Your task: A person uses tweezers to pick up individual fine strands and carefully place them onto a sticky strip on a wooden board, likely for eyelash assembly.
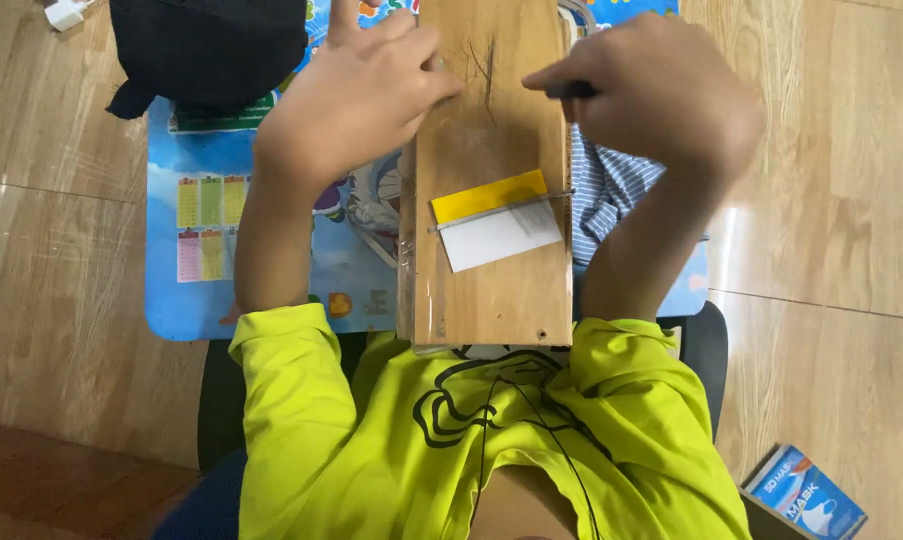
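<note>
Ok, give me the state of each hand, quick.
Left hand: closed loosely, pressing dark strands onto the wooden board.
Right hand: closed on a thin dark tool.

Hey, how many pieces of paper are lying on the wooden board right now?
2. A yellow paper and a white paper lie mid-board on the wooden board, touching, with a thin metal rod across them. Both hands cover the board's far end, so more could be hidden there.

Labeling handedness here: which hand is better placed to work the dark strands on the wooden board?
Right, probably. The right hand pinches a thin dark tool whose tip sits beside the dark strands on the wooden board. The left hand rests on the board's left edge, seemingly steadying it.
</note>
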